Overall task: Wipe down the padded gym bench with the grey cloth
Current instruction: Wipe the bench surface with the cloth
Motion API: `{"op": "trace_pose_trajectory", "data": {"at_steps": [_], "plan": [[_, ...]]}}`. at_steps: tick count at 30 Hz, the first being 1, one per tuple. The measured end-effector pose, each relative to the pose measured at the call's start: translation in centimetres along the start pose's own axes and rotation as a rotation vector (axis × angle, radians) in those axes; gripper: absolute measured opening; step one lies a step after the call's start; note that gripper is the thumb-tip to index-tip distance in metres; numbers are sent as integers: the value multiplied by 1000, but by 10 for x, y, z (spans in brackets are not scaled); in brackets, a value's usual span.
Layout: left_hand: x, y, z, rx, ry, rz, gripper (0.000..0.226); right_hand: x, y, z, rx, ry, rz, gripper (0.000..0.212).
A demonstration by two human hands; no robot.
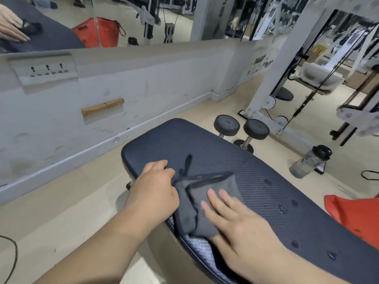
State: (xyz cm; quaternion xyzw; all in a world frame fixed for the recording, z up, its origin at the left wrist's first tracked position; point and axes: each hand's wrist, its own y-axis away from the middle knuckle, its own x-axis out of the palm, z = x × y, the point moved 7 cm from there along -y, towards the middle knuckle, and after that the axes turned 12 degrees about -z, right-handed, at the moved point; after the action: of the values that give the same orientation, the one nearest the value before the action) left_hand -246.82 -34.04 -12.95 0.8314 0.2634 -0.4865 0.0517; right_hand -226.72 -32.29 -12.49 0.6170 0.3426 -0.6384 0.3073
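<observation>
The padded gym bench (215,148) is dark navy with a woven texture and runs from the centre to the lower right. Several water drops dot its right side. A grey cloth (207,203) lies crumpled on the near part of the pad. My left hand (153,191) pinches the cloth's left edge with curled fingers. My right hand (235,226) lies flat on the cloth with fingers spread, pressing it onto the pad.
Two black dumbbells (242,130) stand on the floor beyond the bench. A clear water bottle (310,161) stands to the right, and a red bag (356,216) rests against the bench's right side. A white wall with a mirror is on the left; a cable machine (287,64) is behind.
</observation>
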Motion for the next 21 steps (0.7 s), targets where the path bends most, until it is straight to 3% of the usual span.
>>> {"op": "trace_pose_trajectory", "data": {"at_steps": [4,8,9,12,14,16,18,21], "plan": [[-3,2,-1,5,-17,0,41,-1,-28,-31,26,-63,91,67],[-7,6,1,4,-16,3,39,8,-100,-77,429,-59,16,61],[-8,8,1,9,-15,-2,38,12,-104,-71,460,-45,12,62],[-11,8,-1,34,-16,-6,41,12,-74,-25,319,-99,78,61],[-11,9,-2,32,0,-3,39,1,-23,9,134,-108,38,61],[-12,9,-6,37,19,-4,34,-7,22,18,69,-109,11,63],[-10,12,-13,74,25,5,39,-3,35,-8,78,-114,58,66],[-8,17,-24,120,19,26,46,0,5,-68,268,-67,86,62]]}}
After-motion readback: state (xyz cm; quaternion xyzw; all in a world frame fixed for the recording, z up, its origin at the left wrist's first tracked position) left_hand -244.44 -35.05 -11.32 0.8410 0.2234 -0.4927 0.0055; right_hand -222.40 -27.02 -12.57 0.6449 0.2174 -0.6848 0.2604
